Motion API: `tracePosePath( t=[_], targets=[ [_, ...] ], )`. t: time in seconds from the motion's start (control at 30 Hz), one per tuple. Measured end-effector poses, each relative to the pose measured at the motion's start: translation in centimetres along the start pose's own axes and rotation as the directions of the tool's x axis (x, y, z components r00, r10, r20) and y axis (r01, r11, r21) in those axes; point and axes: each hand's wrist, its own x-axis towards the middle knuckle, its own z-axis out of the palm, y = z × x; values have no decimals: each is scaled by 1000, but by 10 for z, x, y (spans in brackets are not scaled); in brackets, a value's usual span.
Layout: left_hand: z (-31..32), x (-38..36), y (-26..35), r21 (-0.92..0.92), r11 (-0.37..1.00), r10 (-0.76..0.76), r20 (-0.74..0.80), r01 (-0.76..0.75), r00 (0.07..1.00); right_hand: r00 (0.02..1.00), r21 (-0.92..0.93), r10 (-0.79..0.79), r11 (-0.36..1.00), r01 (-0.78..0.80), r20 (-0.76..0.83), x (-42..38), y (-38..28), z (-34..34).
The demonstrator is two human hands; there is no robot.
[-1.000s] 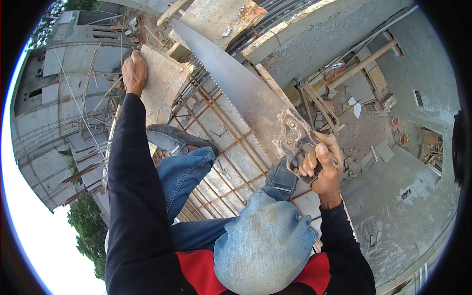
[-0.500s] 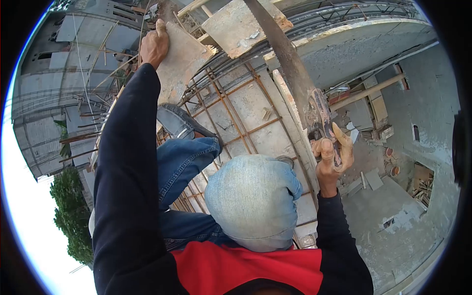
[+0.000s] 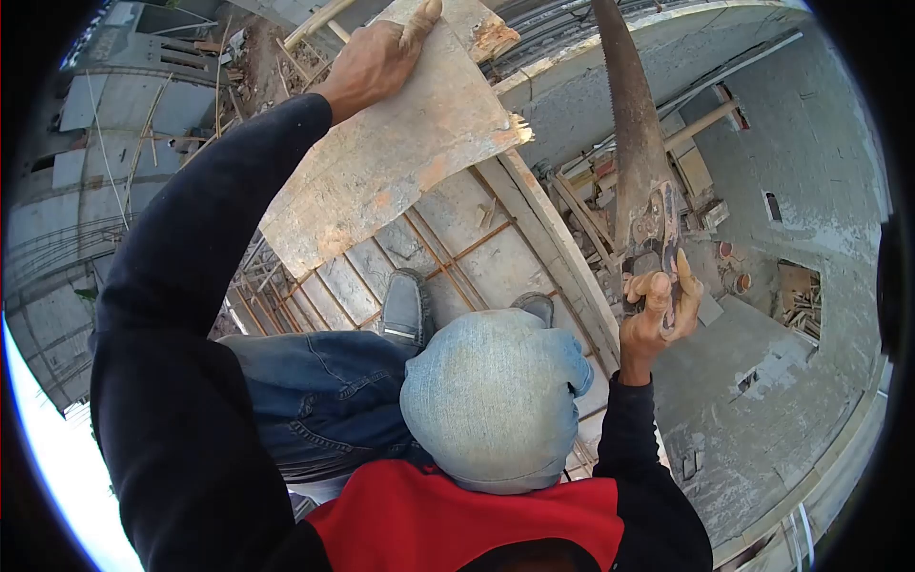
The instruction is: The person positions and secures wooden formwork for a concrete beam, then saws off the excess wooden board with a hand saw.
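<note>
My left hand (image 3: pixel 374 59) is closed on the far edge of a worn plywood board (image 3: pixel 400 153), its thumb lying along the edge. The board slants over the rebar grid in front of my knees, and its right corner is splintered. In my right hand (image 3: pixel 660 315) is a handsaw (image 3: pixel 637 124), gripped by its worn handle. The rusty blade points up and away from me, to the right of the board and apart from it. A second piece of board (image 3: pixel 481 36) with a broken end lies partly behind the first.
Rusty rebar (image 3: pixel 434 250) crosses the floor under my shoes (image 3: pixel 407 307). A long wooden form edge (image 3: pixel 562 229) runs along my right side. Beyond it, a lower level (image 3: pixel 753 381) drops away, with scrap wood and buckets. Concrete walls (image 3: pixel 86 191) stand at left.
My left hand has moved right with the board, which now spans more of the rebar. The saw has swung right and stands more upright. My left foot has shifted closer in.
</note>
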Motion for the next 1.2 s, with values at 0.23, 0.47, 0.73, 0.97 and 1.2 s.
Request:
tracePosePath(
  t=[0.23,0.47,0.73,0.97,1.2],
  targets=[
    [89,-4,78,-72,984,177,275,-163,945,991,-410,-103,910,61,-82,-51,-20,-50],
    [167,-34,126,66,984,142,262,-164,954,996,-774,20,631,57,90,-120,-97,-92],
    [167,-37,134,156,984,42,266,-86,963,965,-747,257,650,-137,47,-133,-143,-86],
    [173,-37,134,168,980,63,237,-105,969,913,-537,403,756,-374,-68,-107,-139,-106],
    [169,-31,139,176,984,-31,289,-21,957,890,-592,456,719,-365,6,-83,-150,-114]
  ],
)
